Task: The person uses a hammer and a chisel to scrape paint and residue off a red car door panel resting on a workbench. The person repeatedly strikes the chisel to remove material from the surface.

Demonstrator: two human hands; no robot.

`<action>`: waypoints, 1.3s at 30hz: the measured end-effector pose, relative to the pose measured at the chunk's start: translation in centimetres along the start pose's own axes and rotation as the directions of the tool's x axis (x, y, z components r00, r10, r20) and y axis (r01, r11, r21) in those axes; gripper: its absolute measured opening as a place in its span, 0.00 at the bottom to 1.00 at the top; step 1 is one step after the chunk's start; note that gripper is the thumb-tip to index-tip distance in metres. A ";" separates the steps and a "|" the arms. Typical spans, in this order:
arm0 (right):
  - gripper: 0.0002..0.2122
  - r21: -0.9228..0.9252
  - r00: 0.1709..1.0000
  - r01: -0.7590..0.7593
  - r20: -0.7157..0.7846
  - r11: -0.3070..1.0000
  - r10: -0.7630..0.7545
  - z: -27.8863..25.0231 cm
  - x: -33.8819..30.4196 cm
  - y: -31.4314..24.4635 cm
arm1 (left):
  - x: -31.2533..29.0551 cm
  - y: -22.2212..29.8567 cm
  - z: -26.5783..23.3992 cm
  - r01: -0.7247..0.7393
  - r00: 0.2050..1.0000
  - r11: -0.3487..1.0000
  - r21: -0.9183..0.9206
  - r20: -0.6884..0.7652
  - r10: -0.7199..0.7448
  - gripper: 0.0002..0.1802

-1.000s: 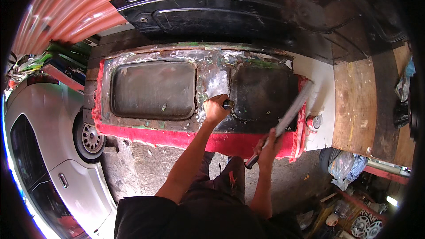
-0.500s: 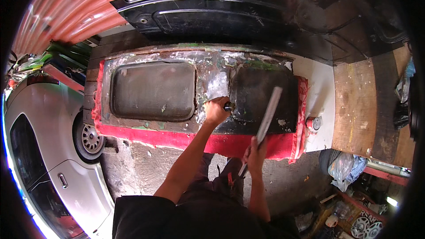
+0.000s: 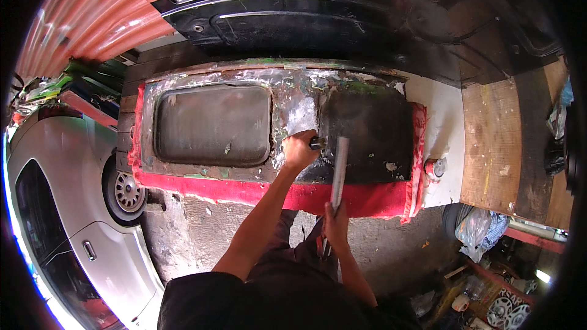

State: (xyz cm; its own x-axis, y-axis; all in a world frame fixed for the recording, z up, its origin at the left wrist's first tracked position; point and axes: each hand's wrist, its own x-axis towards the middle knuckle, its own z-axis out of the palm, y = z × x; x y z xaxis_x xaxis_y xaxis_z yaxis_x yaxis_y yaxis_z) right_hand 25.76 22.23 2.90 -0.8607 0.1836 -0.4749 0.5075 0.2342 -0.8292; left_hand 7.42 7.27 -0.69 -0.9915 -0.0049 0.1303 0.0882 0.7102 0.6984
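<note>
A weathered metal vehicle panel [image 3: 214, 125] with two dark recessed fields lies in front of me on a red cloth [image 3: 202, 185]. My left hand [image 3: 301, 151] is closed on a tool with a dark, round-ended handle [image 3: 317, 143], resting at the panel's middle strip. The tool's working end is hidden under the hand. Just beyond it is a whitish patch [image 3: 302, 115] of bare or scraped surface. My right hand [image 3: 335, 226] grips a long, straight silver metal bar [image 3: 340, 174] near its lower part. The bar points away from me, over the panel's near edge, right of the left hand.
A silver car [image 3: 92, 220] stands at the left. A large black vehicle panel [image 3: 287, 21] rises beyond the work. A red-and-white can [image 3: 435, 168] sits right of the cloth. Plastic bags [image 3: 474, 232] and clutter [image 3: 489, 299] lie at the lower right.
My right hand and the metal bar have swung left and nearer to me, and the bar now stands more upright in view. My left hand stays in nearly the same place.
</note>
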 end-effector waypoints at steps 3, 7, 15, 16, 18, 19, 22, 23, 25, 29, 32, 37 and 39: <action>0.11 0.330 0.991 -0.055 -0.099 0.942 0.092 -2.4 0.7 -4.4 | -0.2 0.5 0.0 -0.065 0.998 0.997 0.050 0.019 0.064 0.14; 0.12 0.579 0.952 0.196 -0.306 0.792 -0.012 -5.2 2.7 -8.8 | -0.1 0.3 0.4 -0.059 0.998 0.997 0.057 0.040 0.057 0.12; 0.15 -0.012 0.994 0.107 0.001 0.994 -0.107 4.1 2.9 0.0 | -0.2 -1.1 0.2 0.044 0.999 0.991 0.123 -0.020 -0.042 0.09; 0.16 0.006 0.998 0.050 0.023 0.999 -0.050 4.4 2.2 -0.7 | -0.4 -2.0 -0.3 0.103 0.994 0.984 0.148 -0.044 -0.097 0.09; 0.14 0.333 0.978 -0.210 0.072 0.919 0.198 3.0 -0.4 -4.9 | -1.6 -3.0 -0.7 0.063 0.994 0.996 0.068 -0.094 -0.057 0.08; 0.14 0.340 0.970 -0.241 0.065 0.909 0.233 2.0 0.0 -5.0 | -2.3 -3.1 -0.8 0.074 0.994 0.994 0.075 -0.091 -0.067 0.08; 0.12 0.448 0.991 -0.088 -0.054 0.890 0.125 -2.0 2.0 -6.6 | -1.0 -2.1 -1.4 -0.001 0.992 1.000 0.003 -0.125 0.001 0.07; 0.12 0.454 0.990 -0.060 -0.089 0.889 0.112 -3.2 2.6 -7.3 | -1.1 -1.8 -1.4 -0.044 0.988 0.999 -0.012 -0.149 0.041 0.06; 0.11 0.476 0.983 -0.004 -0.162 0.879 0.093 -4.5 3.9 -8.6 | -1.2 -1.0 -1.3 -0.100 0.986 0.995 -0.021 -0.138 0.096 0.06; 0.12 0.534 0.979 0.030 -0.186 0.845 0.082 -4.9 4.6 -9.6 | -0.7 0.2 -0.1 -0.144 0.987 0.989 -0.036 -0.078 0.141 0.09; 0.12 0.576 0.974 -0.013 -0.176 0.817 0.139 -3.9 4.0 -9.8 | -0.7 0.3 0.4 -0.127 0.992 0.990 -0.060 -0.010 0.127 0.12; 0.12 0.568 0.982 -0.090 -0.089 0.818 0.169 -2.8 3.3 -7.6 | -0.3 0.8 0.4 -0.110 0.994 0.993 -0.043 -0.013 0.109 0.14; 0.12 0.562 0.986 -0.100 -0.058 0.821 0.159 -2.7 3.1 -7.3 | -0.3 0.4 0.3 -0.118 0.993 0.992 -0.042 0.010 0.119 0.14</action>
State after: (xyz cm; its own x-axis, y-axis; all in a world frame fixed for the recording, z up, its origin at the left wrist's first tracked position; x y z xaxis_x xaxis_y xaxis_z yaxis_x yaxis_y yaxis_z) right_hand 19.49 23.63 8.24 -0.7649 0.2735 -0.5832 0.4793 -0.3631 -0.7990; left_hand 7.70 7.73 -0.65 -0.9748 0.0869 0.2053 0.2091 0.6755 0.7071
